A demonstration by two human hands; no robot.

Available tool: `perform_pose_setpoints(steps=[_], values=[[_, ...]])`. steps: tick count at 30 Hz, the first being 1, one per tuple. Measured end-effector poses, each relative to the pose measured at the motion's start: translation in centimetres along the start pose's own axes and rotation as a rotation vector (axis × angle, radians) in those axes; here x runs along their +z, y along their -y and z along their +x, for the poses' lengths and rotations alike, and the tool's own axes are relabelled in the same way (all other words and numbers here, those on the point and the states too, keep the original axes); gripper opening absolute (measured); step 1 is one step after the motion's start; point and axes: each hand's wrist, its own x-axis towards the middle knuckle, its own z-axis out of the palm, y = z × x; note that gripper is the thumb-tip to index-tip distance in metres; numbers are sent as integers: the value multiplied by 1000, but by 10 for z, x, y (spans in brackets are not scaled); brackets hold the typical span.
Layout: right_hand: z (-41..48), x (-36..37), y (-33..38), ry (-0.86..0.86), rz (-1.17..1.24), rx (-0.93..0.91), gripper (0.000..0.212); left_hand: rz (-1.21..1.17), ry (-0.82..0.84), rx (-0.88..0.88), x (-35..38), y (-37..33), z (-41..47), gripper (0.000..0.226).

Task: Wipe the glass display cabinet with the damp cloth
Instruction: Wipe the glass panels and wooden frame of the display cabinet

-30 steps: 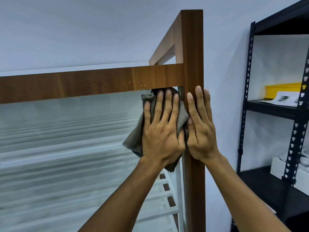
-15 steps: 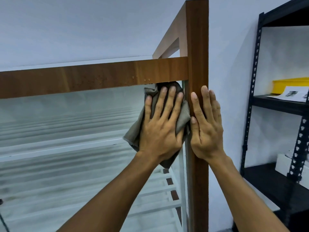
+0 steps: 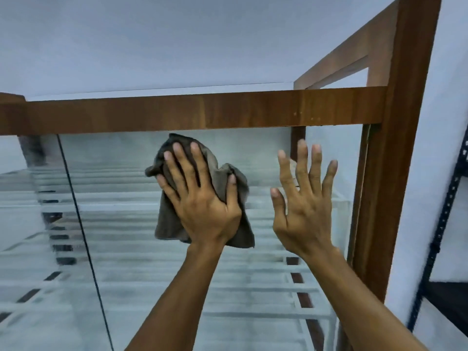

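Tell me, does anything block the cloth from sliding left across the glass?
Nothing visible does. The left hand presses the cloth on the glass, and the pane to its left is bare; the right hand is to its right.

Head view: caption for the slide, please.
Left hand presses a grey cloth to the cabinet glass; right hand spread open beside it.

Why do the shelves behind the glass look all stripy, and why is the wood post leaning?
Head view: the shelves behind the glass repeat as streaks, likely motion blur or reflections, I cannot tell which; the left hand and cloth look sharper; the black rack at the right edge is smeared; the wooden post leans from wide-angle distortion.
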Motion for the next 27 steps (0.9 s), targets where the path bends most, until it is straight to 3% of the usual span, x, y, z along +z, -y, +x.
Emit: perform_pose_setpoints(steps=[4,10,15,17,20,23,24,27], values=[[0,20,30,2,-48,42,63,26,87,337,-6,34,2,79],[5,39,74,-14,-60,16,66,34,-4,44,-11,59,16,80],[5,48,82,-31,-70,21,62,39,95,437,-20,100,17,77],[5,48,83,-26,-51,21,60,64,19,323,-25,131,32,75],[5,48,85,-44,-28,36,58,15,-69,-6,-28,160,27,77],[0,54,101,-30,18,30,61,-53,-45,-263,-29,153,-10,80],[-4,58,110,-10,29,0,61,-41,1,-213,-28,148,-20,82],[-13,73,142,41,32,-48,63,48,135,244,-31,156,-11,80]])
